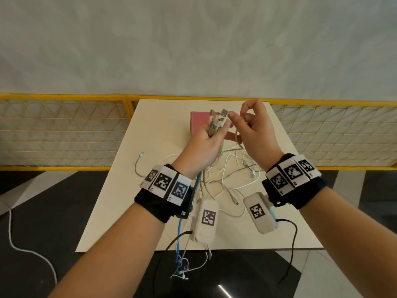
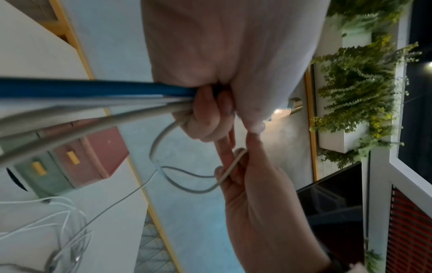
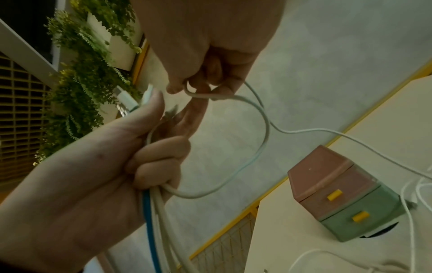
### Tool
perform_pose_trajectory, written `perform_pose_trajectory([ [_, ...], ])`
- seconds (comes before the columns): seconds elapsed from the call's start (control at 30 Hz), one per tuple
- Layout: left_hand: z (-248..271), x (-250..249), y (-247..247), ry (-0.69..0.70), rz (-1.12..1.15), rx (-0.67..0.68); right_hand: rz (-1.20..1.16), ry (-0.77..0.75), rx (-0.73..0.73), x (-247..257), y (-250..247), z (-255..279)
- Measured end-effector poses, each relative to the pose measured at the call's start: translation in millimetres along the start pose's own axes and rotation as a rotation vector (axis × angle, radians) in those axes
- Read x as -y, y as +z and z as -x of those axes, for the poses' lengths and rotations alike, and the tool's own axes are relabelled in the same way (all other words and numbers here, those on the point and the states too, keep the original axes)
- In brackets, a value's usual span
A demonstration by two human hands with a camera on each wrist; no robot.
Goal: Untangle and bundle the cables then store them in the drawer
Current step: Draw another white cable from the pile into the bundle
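A: Cables — the gathered blue and white cords sit clenched in the left hand, plug ends poking up past its thumb. They look light, limp and slick.

B: So grip near the plugs. The right hand pinches a thin white cable between thumb and fingertip, looping it toward the bundle.

A: The remaining loose white cables sprawl below both hands, mid-table; some tails dangle over its near edge. The small pink-and-green drawer box, by the far edge, is closed.

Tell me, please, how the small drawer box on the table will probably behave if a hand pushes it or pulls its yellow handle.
The drawer box looks like thin plastic, so probably light; it may slide on the smooth table instead of opening. It stands taller than wide, so a high push could tip it. Steadying it seems wise.
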State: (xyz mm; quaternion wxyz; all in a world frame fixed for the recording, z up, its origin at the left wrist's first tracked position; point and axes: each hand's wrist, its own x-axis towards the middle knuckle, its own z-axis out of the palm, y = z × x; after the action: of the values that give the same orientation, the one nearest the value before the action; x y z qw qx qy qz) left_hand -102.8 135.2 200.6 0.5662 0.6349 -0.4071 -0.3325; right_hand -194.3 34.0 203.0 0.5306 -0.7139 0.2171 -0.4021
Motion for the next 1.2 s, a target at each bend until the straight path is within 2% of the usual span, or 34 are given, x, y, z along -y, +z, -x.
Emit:
perform_pose_trajectory([
  [0.1, 2, -3, 2, 0.013, -0.050, 0.072, -0.010, -0.062, 0.059, -1, -1, -1],
  [0.2, 0, -8, -14, 0.065, -0.185, -0.076, 0.358, -0.151, 0.199, -9, -17, -1],
  [0.27, -2, -7, -33, 0.110, -0.216, -0.216, 0.535, -0.063, 0.276, -22, -38, -4],
  [0.3, -2, -7, -44, 0.127, -0.237, -0.260, 0.563, -0.005, 0.298, -29, -49, -5],
  [0.37, -4, -3, -59, 0.138, -0.349, -0.260, 0.582, 0.065, 0.333, -37, -66, -6],
  [0.4, -7, 2, -64, 0.131, -0.411, -0.262, 0.611, 0.070, 0.341, -37, -70, -6],
  [0.47, -12, 10, -65, 0.131, -0.473, -0.367, 0.659, 0.043, 0.352, -33, -70, -7],
  [0.53, -11, 11, -55, 0.203, -0.384, -0.463, 0.699, -0.018, 0.388, -22, -63, -9],
  [0.57, -9, 7, -47, 0.246, -0.339, -0.444, 0.736, -0.061, 0.410, -19, -58, -11],
  [0.63, -5, 2, -27, 0.271, -0.355, -0.308, 0.802, -0.178, 0.423, -11, -48, -15],
  [0.73, -6, -1, -2, 0.148, -0.367, -0.097, 0.802, -0.340, 0.425, 0, -41, -24],
  [0.83, -12, -1, -2, 0.077, -0.351, -0.045, 0.790, -0.383, 0.508, 9, -42, -30],
  [0.93, -12, -2, -14, 0.129, -0.397, -0.088, 0.839, -0.305, 0.504, 8, -52, -34],
  [1.03, -11, -3, -34, 0.176, -0.347, -0.285, 0.881, -0.092, 0.437, -3, -76, -37],
  [1.1, -10, -1, -48, 0.163, -0.324, -0.364, 0.874, -0.012, 0.415, -16, -89, -39],
  [1.2, -12, 6, -59, 0.130, -0.436, -0.359, 0.874, -0.004, 0.390, -28, -96, -47],
])
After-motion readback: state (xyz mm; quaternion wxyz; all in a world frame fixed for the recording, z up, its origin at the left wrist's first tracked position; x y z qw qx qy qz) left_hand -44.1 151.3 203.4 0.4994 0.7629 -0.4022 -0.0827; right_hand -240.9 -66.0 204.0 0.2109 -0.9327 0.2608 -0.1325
